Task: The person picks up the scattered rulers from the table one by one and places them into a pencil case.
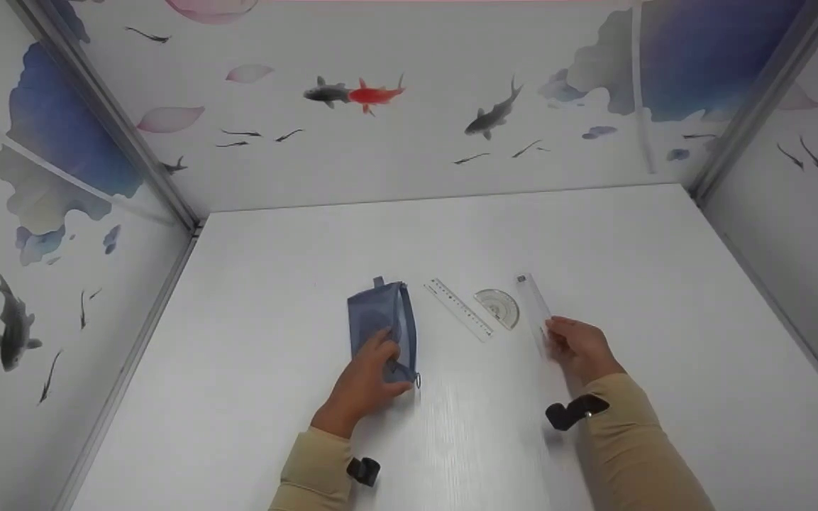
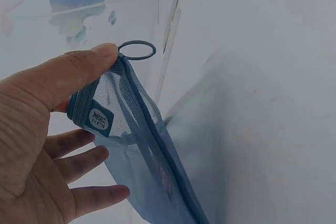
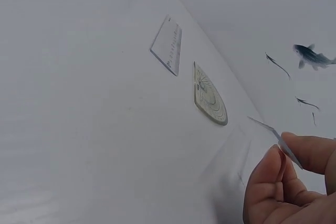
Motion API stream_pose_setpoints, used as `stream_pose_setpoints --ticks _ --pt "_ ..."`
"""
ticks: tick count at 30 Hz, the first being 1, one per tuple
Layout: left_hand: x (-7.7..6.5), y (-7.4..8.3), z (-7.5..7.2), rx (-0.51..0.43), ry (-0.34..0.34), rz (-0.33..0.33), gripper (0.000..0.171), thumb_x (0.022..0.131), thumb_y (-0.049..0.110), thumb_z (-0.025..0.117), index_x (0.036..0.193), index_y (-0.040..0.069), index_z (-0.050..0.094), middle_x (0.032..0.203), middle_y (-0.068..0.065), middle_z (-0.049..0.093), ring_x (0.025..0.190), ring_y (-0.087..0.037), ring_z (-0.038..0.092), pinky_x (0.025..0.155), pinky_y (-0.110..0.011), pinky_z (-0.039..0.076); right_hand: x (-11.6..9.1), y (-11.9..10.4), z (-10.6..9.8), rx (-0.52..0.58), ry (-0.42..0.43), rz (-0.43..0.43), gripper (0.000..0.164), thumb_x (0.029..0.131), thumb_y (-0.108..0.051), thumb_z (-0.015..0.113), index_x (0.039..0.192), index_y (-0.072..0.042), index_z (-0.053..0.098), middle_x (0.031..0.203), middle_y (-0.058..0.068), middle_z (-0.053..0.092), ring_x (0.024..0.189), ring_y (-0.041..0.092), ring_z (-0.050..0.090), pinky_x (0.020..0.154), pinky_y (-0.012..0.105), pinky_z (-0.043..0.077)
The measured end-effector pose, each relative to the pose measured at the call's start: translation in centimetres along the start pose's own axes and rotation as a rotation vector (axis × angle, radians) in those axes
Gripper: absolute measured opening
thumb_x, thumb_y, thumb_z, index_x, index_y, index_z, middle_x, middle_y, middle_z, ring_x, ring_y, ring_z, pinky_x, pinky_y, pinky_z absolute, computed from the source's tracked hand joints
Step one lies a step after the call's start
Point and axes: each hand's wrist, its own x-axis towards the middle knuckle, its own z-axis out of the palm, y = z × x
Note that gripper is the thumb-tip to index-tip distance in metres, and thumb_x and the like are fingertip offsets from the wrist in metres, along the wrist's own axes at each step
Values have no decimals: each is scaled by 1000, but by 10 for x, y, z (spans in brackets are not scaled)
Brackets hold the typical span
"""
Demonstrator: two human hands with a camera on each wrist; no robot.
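A blue mesh zip pouch [image 1: 373, 312], its zipped side partly gaping, is pinched at the zip-pull end by my left hand [image 1: 366, 376]. In the left wrist view the thumb [image 2: 79, 72] presses that end beside a ring pull [image 2: 137, 50], while the other fingers spread along the pouch. My right hand [image 1: 582, 348] pinches a thin, clear plastic strip [image 1: 533, 291] between thumb and fingers; it looks like a ruler, though its exact kind is unclear. Between the hands lie a clear ruler [image 1: 460, 309] and a clear protractor [image 1: 498, 308], flat on the white table.
The white tabletop [image 1: 252, 284] is bounded by printed panels with fish and petals at the back [image 1: 409, 156], left and right. Black wrist cameras [image 1: 576, 411] are strapped over both sleeves. Shadows of the right hand fall on the table.
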Motion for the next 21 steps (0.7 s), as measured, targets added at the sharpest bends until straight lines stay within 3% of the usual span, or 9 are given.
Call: stream_pose_setpoints --ticks 3,21 --pt "0 -1 0 0 1 -3 38 76 23 83 95 14 52 149 -20 38 133 -39 42 95 -47 46 -3 -2 3 48 -16 20 41 93 -11 63 131 0 51 85 0 58 78 11 54 68 22 48" --pt "1 -1 0 -1 -9 -1 38 76 23 82 97 13 53 149 -21 37 134 -40 40 97 -49 44 -7 -3 20 17 -64 -24 48 94 -10 61 137 5 44 78 -2 59 74 8 55 66 21 49"
